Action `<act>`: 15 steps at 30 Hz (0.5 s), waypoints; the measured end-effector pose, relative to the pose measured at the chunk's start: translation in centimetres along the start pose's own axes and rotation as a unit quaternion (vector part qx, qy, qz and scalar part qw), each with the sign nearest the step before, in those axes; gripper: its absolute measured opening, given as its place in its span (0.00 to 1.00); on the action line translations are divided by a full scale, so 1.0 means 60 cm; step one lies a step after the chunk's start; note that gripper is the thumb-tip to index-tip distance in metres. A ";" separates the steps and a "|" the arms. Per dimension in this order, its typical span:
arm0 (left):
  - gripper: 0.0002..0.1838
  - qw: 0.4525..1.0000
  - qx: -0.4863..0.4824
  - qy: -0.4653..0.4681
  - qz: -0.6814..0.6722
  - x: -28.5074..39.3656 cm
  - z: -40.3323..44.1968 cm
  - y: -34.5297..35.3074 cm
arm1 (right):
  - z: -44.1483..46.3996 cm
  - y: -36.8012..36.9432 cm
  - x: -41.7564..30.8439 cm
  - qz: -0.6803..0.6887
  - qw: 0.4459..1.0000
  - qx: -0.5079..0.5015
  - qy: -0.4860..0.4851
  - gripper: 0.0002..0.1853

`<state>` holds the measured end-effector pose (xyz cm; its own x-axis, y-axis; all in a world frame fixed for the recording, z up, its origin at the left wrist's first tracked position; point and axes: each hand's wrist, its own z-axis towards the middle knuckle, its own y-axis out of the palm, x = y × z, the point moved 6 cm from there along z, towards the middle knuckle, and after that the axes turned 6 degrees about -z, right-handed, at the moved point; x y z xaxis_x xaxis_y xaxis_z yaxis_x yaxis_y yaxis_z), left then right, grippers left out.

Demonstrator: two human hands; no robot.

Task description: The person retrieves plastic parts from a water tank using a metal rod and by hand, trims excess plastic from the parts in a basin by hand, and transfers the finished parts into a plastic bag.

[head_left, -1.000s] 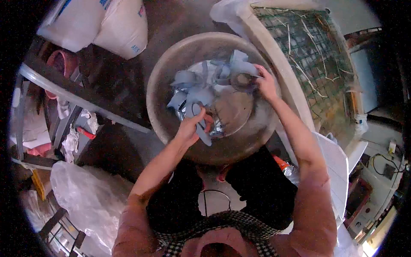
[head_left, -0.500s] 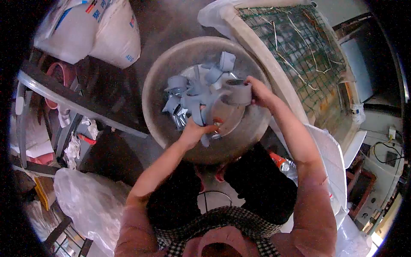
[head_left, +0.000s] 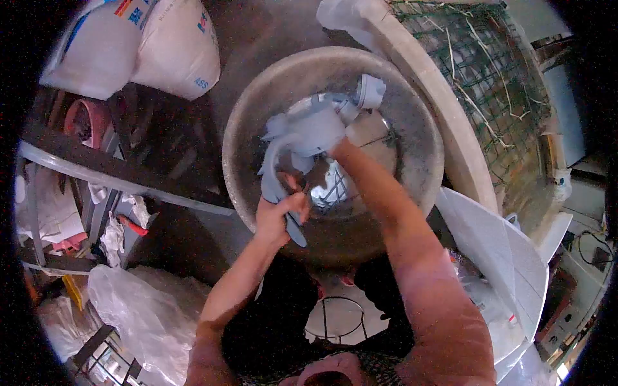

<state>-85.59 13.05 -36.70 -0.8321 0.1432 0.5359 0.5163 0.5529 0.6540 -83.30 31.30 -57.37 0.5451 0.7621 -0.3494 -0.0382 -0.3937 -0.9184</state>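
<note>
My left hand (head_left: 281,212) is closed round a curved grey plastic part (head_left: 273,183) with a long flat end, at the near left of a large round tub (head_left: 238,128). My right hand (head_left: 339,149) reaches into the middle of the tub, against a wide grey ring-shaped plastic part (head_left: 318,128). Its fingers are mostly hidden by that part, which appears to be in its grip. The two parts are close together; I cannot tell whether they touch. Further grey pieces lie behind them, and a grey cup-shaped part (head_left: 371,91) rests by the far right wall.
White printed sacks (head_left: 177,51) stand at the far left. A dark rack (head_left: 129,174) runs along the left, with a clear plastic bag (head_left: 138,309) below it. To the right are a pale-framed bin with green netting (head_left: 476,71) and a white panel (head_left: 496,238).
My right hand has moved left across the tub with a grey part. My left hand has drawn nearer to me and lifted a curved grey part. The view has shifted slightly.
</note>
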 end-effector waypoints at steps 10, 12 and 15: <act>0.13 1.000 0.006 0.029 -0.008 0.004 0.009 -0.011 | -0.169 -0.002 0.080 -0.199 0.977 -0.061 0.047 0.22; 0.14 0.999 0.027 0.012 -0.032 0.002 0.006 -0.004 | -0.176 -0.021 0.073 -0.178 0.984 -0.025 0.005 0.23; 0.14 0.999 0.003 0.030 -0.039 0.006 0.014 -0.010 | -0.135 0.002 0.065 0.036 0.998 0.024 -0.040 0.21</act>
<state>-86.38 13.45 -37.31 -0.8559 0.0513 0.5146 0.4496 0.5653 0.6916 -74.43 30.06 -57.32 0.4706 0.7722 -0.4268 -0.1157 -0.4256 -0.8975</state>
